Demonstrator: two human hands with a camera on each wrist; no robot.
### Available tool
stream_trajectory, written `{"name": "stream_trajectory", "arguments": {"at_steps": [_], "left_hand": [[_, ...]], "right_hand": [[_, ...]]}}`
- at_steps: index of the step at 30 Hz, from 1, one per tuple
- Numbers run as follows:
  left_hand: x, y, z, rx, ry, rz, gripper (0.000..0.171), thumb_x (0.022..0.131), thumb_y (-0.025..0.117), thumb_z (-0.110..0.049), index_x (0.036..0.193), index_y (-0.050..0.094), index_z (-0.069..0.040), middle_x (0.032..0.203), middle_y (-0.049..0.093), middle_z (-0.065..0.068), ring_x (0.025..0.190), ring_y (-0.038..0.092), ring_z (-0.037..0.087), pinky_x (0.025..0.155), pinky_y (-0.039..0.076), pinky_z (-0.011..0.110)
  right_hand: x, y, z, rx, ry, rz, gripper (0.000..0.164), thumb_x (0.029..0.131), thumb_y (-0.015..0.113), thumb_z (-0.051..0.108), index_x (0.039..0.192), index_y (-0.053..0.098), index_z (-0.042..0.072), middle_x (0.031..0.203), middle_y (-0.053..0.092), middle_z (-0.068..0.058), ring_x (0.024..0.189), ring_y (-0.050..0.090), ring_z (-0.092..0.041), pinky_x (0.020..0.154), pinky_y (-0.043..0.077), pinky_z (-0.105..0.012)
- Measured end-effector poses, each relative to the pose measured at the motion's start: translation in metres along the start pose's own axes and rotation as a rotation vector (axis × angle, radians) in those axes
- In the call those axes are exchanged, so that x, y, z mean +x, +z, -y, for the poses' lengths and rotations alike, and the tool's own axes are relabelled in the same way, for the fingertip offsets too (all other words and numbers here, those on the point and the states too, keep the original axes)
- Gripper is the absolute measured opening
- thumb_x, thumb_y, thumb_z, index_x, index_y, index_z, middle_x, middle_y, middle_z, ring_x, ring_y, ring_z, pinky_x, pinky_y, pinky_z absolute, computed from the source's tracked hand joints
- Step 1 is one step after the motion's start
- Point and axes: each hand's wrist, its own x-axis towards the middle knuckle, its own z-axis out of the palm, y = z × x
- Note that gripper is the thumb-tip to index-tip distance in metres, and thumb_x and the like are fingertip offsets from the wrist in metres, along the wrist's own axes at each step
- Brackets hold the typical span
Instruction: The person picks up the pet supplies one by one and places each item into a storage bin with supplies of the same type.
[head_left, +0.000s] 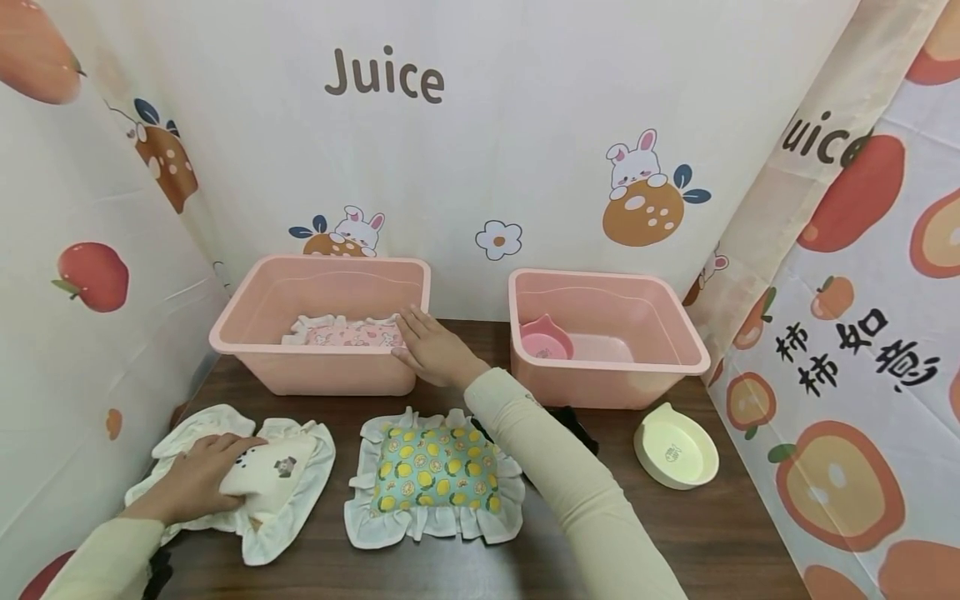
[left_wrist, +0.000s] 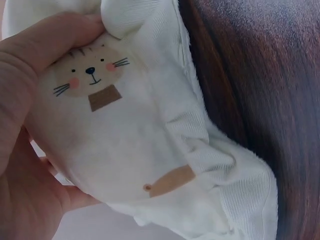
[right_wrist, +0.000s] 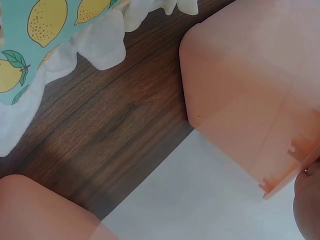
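Note:
At the table's left, my left hand [head_left: 204, 477] grips a cream ruffled cushion [head_left: 273, 475]. In the left wrist view its thumb lies over the printed cat face [left_wrist: 92, 75] while fingers fold round the edge beneath. My right hand [head_left: 435, 346] rests at the right rim of the left pink bin [head_left: 330, 371], its fingers extended. The right wrist view catches only a fingertip [right_wrist: 306, 200] at that rim. Inside this bin lies a pink patterned cushion [head_left: 352, 333] with white ruffles. A teal lemon-print cushion [head_left: 437, 468] with a white frill lies flat between my arms.
Another pink bin [head_left: 585, 392] stands at the back right, holding a pink bowl [head_left: 546, 340]. A pale yellow bowl [head_left: 675, 450] sits on the dark wooden table [head_left: 720, 546] at the right. Something black [head_left: 573, 427] lies partly hidden behind my right forearm. Printed curtains enclose the table.

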Motion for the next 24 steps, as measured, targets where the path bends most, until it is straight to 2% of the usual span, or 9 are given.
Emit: {"name": "stream_trajectory", "arguments": {"at_steps": [4,8,14,18,21,24], "left_hand": [[-0.005,-0.003,0.003,-0.016,0.054,-0.058,0.083,0.056,0.090,-0.026,0.129,0.053,-0.010,0.114,0.060,0.017,0.102,0.052,0.049,0.074,0.044,0.065],[-0.010,-0.004,0.006,-0.065,0.106,-0.124,0.080,0.058,0.090,-0.023,0.128,0.053,-0.008,0.113,0.060,0.015,0.103,0.055,0.041,0.084,0.040,0.058],[-0.014,-0.008,0.008,-0.101,0.152,-0.241,0.082,0.055,0.090,-0.018,0.128,0.053,-0.010,0.112,0.060,0.012,0.101,0.053,0.029,0.084,0.033,0.047],[-0.012,-0.018,0.005,-0.105,0.209,-0.334,0.085,0.051,0.091,-0.014,0.127,0.054,-0.009,0.111,0.060,0.011,0.101,0.048,0.022,0.083,0.030,0.044],[-0.017,-0.030,0.004,-0.097,0.219,-0.398,0.087,0.046,0.091,-0.013,0.125,0.056,-0.010,0.110,0.060,0.010,0.102,0.046,0.018,0.082,0.028,0.042],[-0.022,-0.043,0.004,-0.089,0.215,-0.437,0.089,0.043,0.092,-0.013,0.125,0.057,-0.010,0.109,0.059,0.011,0.101,0.045,0.020,0.081,0.028,0.044]], "right_hand": [[0.001,0.000,0.000,0.008,-0.004,-0.007,0.065,0.104,0.022,0.045,0.152,0.018,0.001,0.160,0.009,-0.011,0.148,0.000,-0.023,0.119,0.003,-0.030],[0.000,0.002,0.000,0.011,-0.007,-0.014,0.065,0.104,0.022,0.045,0.152,0.019,0.001,0.160,0.009,-0.012,0.148,0.002,-0.024,0.119,0.003,-0.029],[-0.003,0.000,-0.003,0.018,0.002,-0.012,0.066,0.104,0.022,0.045,0.152,0.017,0.001,0.160,0.010,-0.013,0.148,0.004,-0.026,0.119,0.004,-0.031],[-0.006,0.000,-0.005,0.009,0.020,-0.014,0.065,0.104,0.025,0.044,0.152,0.018,0.001,0.160,0.012,-0.013,0.148,0.006,-0.027,0.119,0.006,-0.031],[-0.004,0.002,-0.004,0.021,-0.002,-0.021,0.066,0.104,0.023,0.045,0.152,0.018,0.000,0.160,0.011,-0.014,0.148,0.004,-0.027,0.119,0.005,-0.031],[0.000,0.004,-0.003,0.022,-0.018,-0.025,0.066,0.104,0.022,0.045,0.152,0.017,0.001,0.160,0.010,-0.013,0.148,0.003,-0.027,0.119,0.004,-0.031]]}}
